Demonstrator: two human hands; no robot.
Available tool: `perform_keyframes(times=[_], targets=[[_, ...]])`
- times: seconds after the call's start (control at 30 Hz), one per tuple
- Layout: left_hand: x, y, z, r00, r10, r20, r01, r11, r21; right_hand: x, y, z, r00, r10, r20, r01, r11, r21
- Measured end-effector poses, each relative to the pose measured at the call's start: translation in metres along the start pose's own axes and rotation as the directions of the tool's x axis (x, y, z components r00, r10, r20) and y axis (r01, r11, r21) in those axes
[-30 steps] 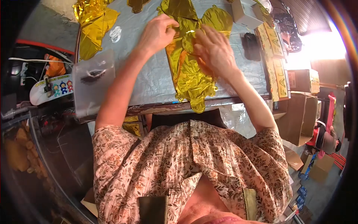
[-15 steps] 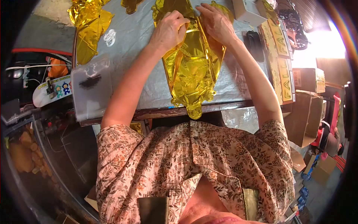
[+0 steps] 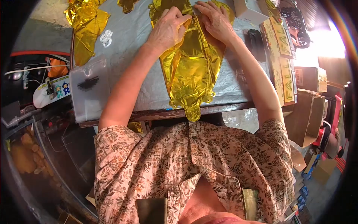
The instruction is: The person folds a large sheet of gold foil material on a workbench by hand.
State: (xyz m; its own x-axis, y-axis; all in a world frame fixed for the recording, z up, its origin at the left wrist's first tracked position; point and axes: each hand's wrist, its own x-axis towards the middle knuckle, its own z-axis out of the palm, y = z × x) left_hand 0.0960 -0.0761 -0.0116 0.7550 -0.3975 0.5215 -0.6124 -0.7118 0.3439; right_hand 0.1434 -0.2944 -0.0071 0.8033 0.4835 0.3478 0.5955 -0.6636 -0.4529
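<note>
A flat, deflated gold foil balloon (image 3: 191, 76) stretches down the middle of the table, with its creased lower end and small tab hanging over the front edge. On its left side my left hand (image 3: 170, 28) is closed, thumb and curled fingers pinching the foil near the upper part. My right hand (image 3: 216, 23) lies palm down across the balloon's right side, fingers stretched out over the foil. What lies under both palms is hidden.
More crumpled gold foil (image 3: 86, 33) lies at the upper left, beside a white ribbon coil (image 3: 106, 38) and a clear plastic bag (image 3: 89, 87). On the right are a black case (image 3: 255, 44), a white box (image 3: 250, 10) and yellow printed boxes (image 3: 284, 63).
My left hand has shifted slightly up and left, and the foil beneath it looks smoother and flatter. My right hand has moved a little, staying on the foil.
</note>
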Motion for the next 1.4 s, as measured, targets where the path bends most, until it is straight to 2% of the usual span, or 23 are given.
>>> perform_keyframes(times=[0.2,0.27,0.4,0.47,0.73,0.87,1.4], targets=[[0.001,-0.001,0.001,0.999,-0.002,0.052,0.0,0.999,0.037,0.004,-0.005,-0.006,0.999,0.021,0.028,-0.02,0.999,-0.037],[0.001,-0.002,0.001,0.998,0.006,0.061,-0.009,0.999,0.049,0.008,0.003,0.001,1.0,-0.016,-0.001,0.016,0.999,0.045],[0.0,-0.002,0.002,0.997,0.027,0.068,-0.033,0.996,0.08,0.015,0.011,0.006,0.994,-0.102,-0.025,0.104,0.993,0.06],[0.0,-0.002,0.003,0.997,0.023,0.07,-0.028,0.997,0.069,0.014,0.004,-0.001,0.998,-0.022,0.059,0.022,1.0,-0.009],[0.001,0.0,0.003,0.996,0.001,0.091,-0.01,0.995,0.099,0.018,-0.001,-0.005,0.993,-0.031,0.11,0.038,0.998,-0.057],[0.001,-0.002,0.005,0.998,0.051,0.031,-0.053,0.996,0.078,0.02,0.003,-0.004,0.988,-0.062,0.141,0.076,0.992,-0.097],[0.002,0.0,0.003,0.996,0.057,0.072,-0.066,0.99,0.126,0.015,-0.003,-0.006,0.991,-0.04,0.126,0.064,0.98,-0.187]])
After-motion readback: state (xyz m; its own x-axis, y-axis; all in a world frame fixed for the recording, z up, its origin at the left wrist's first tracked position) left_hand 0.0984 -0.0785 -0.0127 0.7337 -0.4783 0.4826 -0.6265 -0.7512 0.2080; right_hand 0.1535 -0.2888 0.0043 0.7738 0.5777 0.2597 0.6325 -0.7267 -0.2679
